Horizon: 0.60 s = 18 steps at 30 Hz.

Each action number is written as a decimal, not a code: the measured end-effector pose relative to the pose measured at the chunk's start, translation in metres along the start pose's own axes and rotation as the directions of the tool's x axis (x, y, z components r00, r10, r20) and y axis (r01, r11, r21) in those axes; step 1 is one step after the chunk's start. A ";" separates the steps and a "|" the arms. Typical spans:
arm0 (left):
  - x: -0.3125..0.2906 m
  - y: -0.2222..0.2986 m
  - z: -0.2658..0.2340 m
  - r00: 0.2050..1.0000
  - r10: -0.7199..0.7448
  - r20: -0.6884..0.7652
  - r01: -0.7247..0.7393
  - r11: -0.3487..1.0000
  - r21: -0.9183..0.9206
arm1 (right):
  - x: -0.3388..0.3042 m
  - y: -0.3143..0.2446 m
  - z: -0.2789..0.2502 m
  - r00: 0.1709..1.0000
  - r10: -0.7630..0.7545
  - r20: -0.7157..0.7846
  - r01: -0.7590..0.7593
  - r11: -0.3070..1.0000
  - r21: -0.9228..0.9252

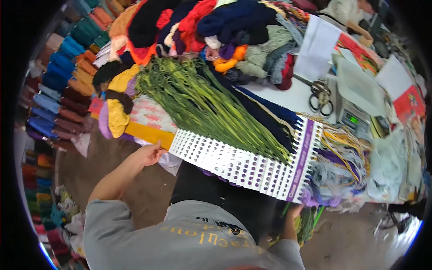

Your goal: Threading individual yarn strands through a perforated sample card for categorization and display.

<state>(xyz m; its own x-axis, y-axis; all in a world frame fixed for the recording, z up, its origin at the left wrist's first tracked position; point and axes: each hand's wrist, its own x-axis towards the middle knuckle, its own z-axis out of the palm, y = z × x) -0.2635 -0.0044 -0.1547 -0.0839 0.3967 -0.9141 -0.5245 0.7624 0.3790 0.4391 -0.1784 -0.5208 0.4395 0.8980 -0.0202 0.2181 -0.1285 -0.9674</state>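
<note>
A fan of overlapping white punched cards [211, 155] lies along the table's near side, with a purple-striped card [300, 166] at its right end. Green and yellow-green yarn strands [202, 103] run diagonally down to the card holes. Dark navy strands [270, 110] lie beside them. My left hand [151, 154] is closed, fingertips at the lower edge of the orange-yellow strip [148, 134], left of the cards. Just below the striped card is my right hand [294, 210], its fingers mostly hidden. More green yarn [307, 225] hangs by that wrist.
Coloured yarn [225, 22] is heaped at the back. Scissors [321, 98] lie near a scale [353, 114] bearing a clear tray [357, 85]. Loose grey-blue yarn [337, 166] sits on the right. Yarn racks [58, 99] line the left; another person's arm [357, 29] shows far right.
</note>
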 end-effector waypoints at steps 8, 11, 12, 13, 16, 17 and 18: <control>-0.010 0.068 -0.021 0.985 -0.018 0.170 -0.135 0.532 0.836 | -0.057 -0.065 0.021 0.952 0.254 -0.169 -0.305 0.780 -0.546; 0.023 0.138 -0.076 0.830 0.523 0.191 -0.291 0.114 0.950 | -0.076 -0.092 0.013 0.945 0.273 -0.178 -0.326 0.813 -0.483; 0.023 0.151 -0.064 0.540 0.804 0.249 -0.200 -0.164 0.966 | -0.087 -0.096 0.007 0.924 0.320 -0.209 -0.382 0.785 -0.488; 0.015 0.162 -0.057 0.154 0.921 0.357 0.001 -0.361 0.932 | -0.098 -0.094 0.008 0.928 0.263 -0.264 -0.360 0.818 -0.449; 0.027 0.181 -0.059 0.153 0.985 0.079 0.140 -0.101 0.985 | -0.129 -0.096 0.003 0.892 0.339 -0.298 -0.439 0.807 -0.395; 0.038 0.187 -0.066 0.224 0.974 0.043 0.140 -0.076 0.987 | -0.135 -0.096 0.003 0.889 0.336 -0.311 -0.442 0.808 -0.390; 0.049 0.192 -0.074 0.294 0.956 0.007 0.143 -0.051 0.988 | -0.141 -0.096 0.004 0.881 0.358 -0.309 -0.457 0.813 -0.360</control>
<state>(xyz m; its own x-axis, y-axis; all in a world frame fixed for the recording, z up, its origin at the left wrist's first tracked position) -0.4310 0.1231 -0.1374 -0.5199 0.8490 0.0943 0.8524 0.5228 -0.0076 0.3527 -0.2915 -0.4263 0.7344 0.6154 -0.2864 0.2907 -0.6664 -0.6866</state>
